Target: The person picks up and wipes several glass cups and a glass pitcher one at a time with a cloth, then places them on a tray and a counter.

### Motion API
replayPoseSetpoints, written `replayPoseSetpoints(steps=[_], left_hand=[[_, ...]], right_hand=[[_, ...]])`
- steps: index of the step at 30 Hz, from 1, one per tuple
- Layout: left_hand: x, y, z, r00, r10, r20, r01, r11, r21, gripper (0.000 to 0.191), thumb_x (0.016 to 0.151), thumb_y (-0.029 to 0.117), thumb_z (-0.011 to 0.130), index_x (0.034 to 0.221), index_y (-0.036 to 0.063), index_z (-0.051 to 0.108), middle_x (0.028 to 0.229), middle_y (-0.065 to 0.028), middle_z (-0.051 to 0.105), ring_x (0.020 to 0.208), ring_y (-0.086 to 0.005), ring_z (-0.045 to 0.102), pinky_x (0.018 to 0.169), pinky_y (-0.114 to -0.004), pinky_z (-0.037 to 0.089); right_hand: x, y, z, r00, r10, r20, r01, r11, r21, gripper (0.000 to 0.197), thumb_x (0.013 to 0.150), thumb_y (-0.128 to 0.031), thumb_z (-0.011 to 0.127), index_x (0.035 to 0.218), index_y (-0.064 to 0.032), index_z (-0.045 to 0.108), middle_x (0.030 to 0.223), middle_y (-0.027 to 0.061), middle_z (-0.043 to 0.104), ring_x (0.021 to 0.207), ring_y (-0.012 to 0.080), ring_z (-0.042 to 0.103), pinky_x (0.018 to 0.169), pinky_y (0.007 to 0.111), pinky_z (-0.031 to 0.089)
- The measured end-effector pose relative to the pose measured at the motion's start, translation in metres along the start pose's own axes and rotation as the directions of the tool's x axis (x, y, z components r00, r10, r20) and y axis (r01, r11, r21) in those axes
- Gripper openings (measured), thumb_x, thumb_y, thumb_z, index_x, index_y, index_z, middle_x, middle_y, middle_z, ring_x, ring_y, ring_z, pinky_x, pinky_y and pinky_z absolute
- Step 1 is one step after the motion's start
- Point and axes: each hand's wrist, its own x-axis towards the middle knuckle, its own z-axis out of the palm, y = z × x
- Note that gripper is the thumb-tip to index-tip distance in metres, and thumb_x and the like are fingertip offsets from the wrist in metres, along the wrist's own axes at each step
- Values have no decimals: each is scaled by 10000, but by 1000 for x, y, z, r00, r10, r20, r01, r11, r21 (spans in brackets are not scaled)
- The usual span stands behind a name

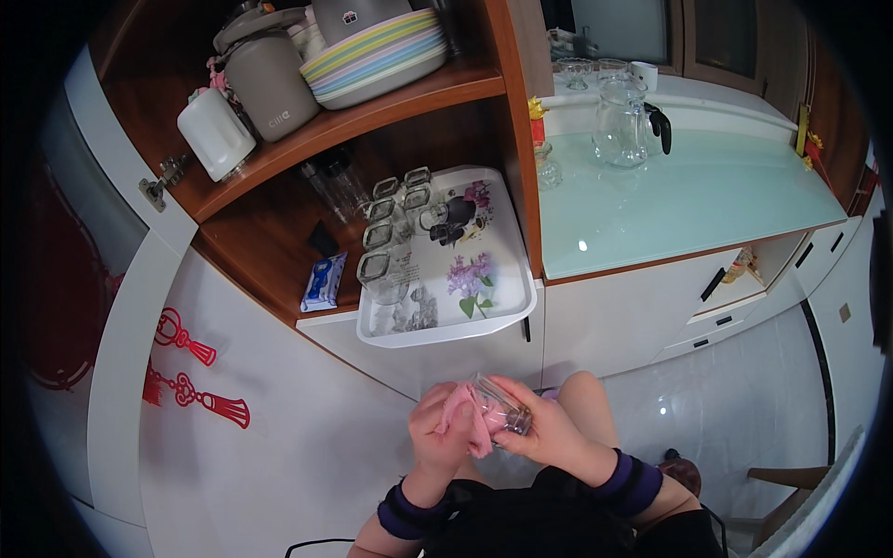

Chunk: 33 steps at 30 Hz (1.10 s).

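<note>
My left hand grips a pink cloth, part of which is pushed inside a clear drinking glass. Around the glass's outside my right hand is closed, holding it tilted above my lap. Beyond my hands, a white tray with printed flowers rests on the cabinet's lower shelf and juts out past its front edge. Along the tray's left side several square-based glasses stand upside down.
Left of the tray lies a blue-and-white packet. Overhead, the wooden shelf holds a grey pot, a white cup and stacked colored plates. On the glass-topped counter at right stands a glass pitcher. The white cabinet door hangs open.
</note>
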Motion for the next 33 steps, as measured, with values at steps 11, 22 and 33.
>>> replayPoseSetpoints(steps=[11, 22, 33], left_hand=[[0, 3, -1, 975, -220, -20, 221, 974, 46, 61, 707, -3, 592, 657, -33, 574, 594, -80, 526, 522, -177, 481, 490, -272, 379], [-1, -1, -7, 974, 151, 170, -169, 980, 100, 122, 581, 62, 640, 673, -1, 590, 659, -96, 560, 633, -276, 558, 629, -344, 459], [0, 6, 1, 991, -131, -21, 131, 991, -3, 98, 747, 50, 573, 688, -28, 572, 625, -90, 529, 602, -219, 487, 568, -301, 394]], right_hand=[[-4, -4, 3, 980, 188, 62, -180, 977, -110, 602, 753, -242, 637, 1259, -52, 371, 1014, 116, 579, 851, 235, 595, 711, 297, 474], [-4, 11, -4, 675, 250, 694, -708, -43, 705, 629, 860, -562, 239, 1026, -23, 519, 805, 109, 585, 553, 178, 487, 482, 263, 371], [-3, -12, 0, 997, 75, 30, -70, 989, -132, 617, 749, -288, 641, 1208, -49, 304, 971, 117, 553, 777, 234, 588, 640, 337, 479]])
